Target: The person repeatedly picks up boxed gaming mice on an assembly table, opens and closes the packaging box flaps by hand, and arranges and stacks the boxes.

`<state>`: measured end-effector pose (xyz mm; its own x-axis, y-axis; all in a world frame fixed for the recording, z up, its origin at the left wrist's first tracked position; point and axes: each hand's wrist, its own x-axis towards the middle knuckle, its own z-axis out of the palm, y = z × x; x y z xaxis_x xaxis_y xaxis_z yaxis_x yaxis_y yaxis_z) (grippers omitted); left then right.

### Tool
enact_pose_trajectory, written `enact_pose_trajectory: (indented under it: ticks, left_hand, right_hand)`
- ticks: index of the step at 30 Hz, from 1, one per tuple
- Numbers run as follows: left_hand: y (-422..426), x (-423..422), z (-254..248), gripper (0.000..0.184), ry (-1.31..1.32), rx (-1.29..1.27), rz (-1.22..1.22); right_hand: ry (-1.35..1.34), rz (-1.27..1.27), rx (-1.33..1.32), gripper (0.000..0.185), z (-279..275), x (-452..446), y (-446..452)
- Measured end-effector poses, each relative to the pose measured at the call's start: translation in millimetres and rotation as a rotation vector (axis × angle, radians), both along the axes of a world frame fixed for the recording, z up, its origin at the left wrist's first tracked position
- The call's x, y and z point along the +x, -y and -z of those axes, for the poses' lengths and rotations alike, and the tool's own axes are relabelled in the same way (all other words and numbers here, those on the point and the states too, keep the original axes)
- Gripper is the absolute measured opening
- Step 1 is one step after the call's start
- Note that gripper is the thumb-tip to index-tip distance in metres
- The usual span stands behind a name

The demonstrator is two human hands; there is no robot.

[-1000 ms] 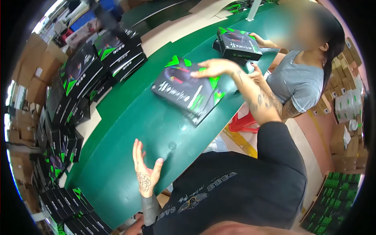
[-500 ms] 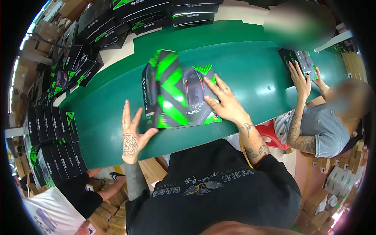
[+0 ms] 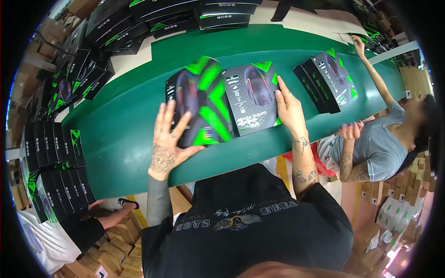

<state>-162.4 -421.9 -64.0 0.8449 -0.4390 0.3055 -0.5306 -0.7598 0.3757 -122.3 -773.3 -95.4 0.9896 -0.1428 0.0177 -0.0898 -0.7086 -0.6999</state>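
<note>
Two black-and-green mouse boxes lie side by side on the green table in front of me. The left box (image 3: 211,104) is blurred and has broad green stripes. My left hand (image 3: 169,136) reaches over its near left edge, fingers spread and open. The right box (image 3: 252,99) shows a gaming mouse picture and printed text on its grey front. My right hand (image 3: 291,109) is closed at this box's right edge, with the thumb on the edge and the other fingers partly hidden.
Another mouse box (image 3: 327,83) lies to the right, near a co-worker (image 3: 384,143) who reaches toward the back edge. Stacked black boxes (image 3: 55,167) stand at the left, and more stacks (image 3: 167,16) at the back. Part of another person (image 3: 83,231) shows at lower left.
The right box has moved right and slightly away, with my right hand moving to its edge. My left hand has come onto the left box. The co-worker's hands have left their box.
</note>
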Motion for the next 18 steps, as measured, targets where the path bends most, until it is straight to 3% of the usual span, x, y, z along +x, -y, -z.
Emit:
enact_pose_trajectory:
  ticks: [8,13,14,17,18]
  left_hand:
    - [34,-15,11,0.089,-0.051,0.109,-0.166]
    - [33,-27,14,0.085,-0.038,0.133,-0.198]
    - [30,-30,14,0.085,-0.034,0.122,-0.203]
    - [14,-34,8,0.088,0.045,0.075,-0.22]
    - [7,-37,7,0.089,0.039,0.067,-0.231]
  right_hand:
    - [0.033,0.099,-0.118,0.042,-5,-16,26]
    - [-0.095,0.076,-0.124,0.042,-20,-12,19]
    - [0.015,-0.023,-0.123,0.049,-13,-15,11]
    - [0.013,-0.11,-0.115,0.074,-13,-32,-18]
    - [-0.024,-0.127,-0.056,0.074,-15,-29,-19]
